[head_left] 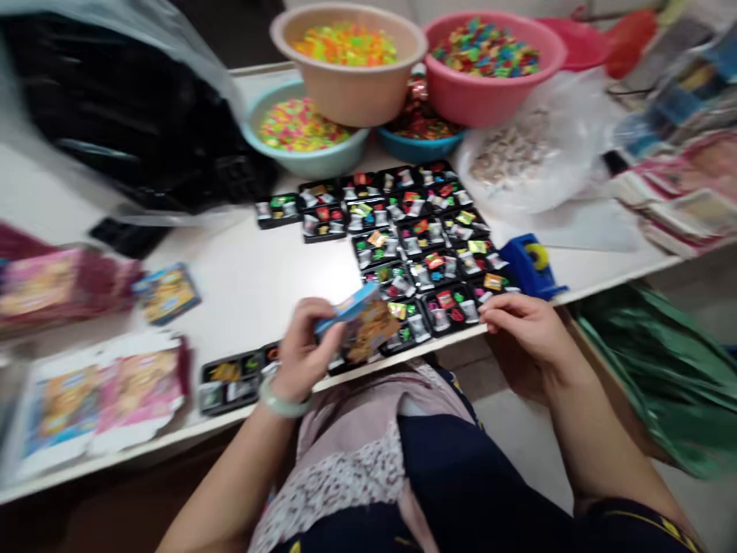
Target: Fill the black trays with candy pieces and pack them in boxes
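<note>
My left hand [305,349], with a pale bangle at the wrist, grips a small blue printed cardboard box [371,326] by its left end, tilted over the front trays. My right hand [527,326] is at the table's front edge, fingertips pinched together beside the nearest right tray [492,284]; whatever they hold, if anything, is too small to make out. Black compartment trays [380,244] with wrapped sweets and small coloured pieces stand in rows between and beyond my hands. Another filled tray [230,384] lies left of my left wrist.
Basins of coloured pieces, one beige [345,92] and one pink [495,96], stand at the back. A blue tape dispenser [530,265] sits right of the trays. At left are a blue box [166,293], flat printed cartons [97,399] and a black-filled bag [127,107].
</note>
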`<action>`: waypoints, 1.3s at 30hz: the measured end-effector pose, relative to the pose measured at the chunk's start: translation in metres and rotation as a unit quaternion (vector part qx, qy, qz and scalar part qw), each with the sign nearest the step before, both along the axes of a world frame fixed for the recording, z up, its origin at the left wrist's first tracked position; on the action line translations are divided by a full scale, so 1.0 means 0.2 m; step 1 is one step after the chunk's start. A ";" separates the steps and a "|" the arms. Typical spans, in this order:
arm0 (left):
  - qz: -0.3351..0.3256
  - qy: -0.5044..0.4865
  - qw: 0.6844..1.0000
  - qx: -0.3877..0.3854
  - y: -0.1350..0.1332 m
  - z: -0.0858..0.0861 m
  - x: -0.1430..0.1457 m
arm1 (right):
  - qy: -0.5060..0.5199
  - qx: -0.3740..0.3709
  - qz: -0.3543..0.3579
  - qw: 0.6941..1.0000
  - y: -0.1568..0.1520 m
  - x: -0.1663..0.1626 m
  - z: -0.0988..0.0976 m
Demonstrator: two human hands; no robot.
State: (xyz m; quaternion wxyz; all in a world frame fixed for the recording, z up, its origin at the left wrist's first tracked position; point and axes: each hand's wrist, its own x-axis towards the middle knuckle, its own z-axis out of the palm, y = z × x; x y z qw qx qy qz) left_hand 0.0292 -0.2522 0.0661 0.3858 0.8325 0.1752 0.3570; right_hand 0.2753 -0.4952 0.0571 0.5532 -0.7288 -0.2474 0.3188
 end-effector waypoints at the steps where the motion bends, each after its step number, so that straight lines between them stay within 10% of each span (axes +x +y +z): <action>1: -0.024 0.000 0.999 0.034 -0.01 0.02 0.03 | 0.024 0.039 0.041 0.998 0.11 -0.10 0.05; 11: -0.011 0.078 0.955 0.288 0.06 0.04 -0.04 | 0.109 0.100 0.169 0.974 0.80 -0.50 0.11; 18: 0.044 0.007 0.998 0.050 0.18 0.02 -0.14 | -0.214 -0.063 0.271 0.936 0.97 -0.50 0.08; 23: 0.254 -0.071 0.947 -0.180 0.68 -0.04 -0.54 | -0.256 -0.032 0.354 0.899 1.04 -0.48 -0.07; 27: 0.394 0.040 0.900 -0.180 1.20 -0.14 -0.85 | -0.192 -0.017 0.420 0.887 1.03 -0.57 -0.20; 32: 0.420 0.175 0.883 -0.119 1.59 -0.23 -0.92 | -0.173 -0.011 0.478 0.861 1.04 -0.72 -0.25; 39: 0.331 0.369 0.867 0.056 1.39 -0.39 -0.80 | -0.170 -0.055 0.475 0.862 1.05 -0.67 -0.29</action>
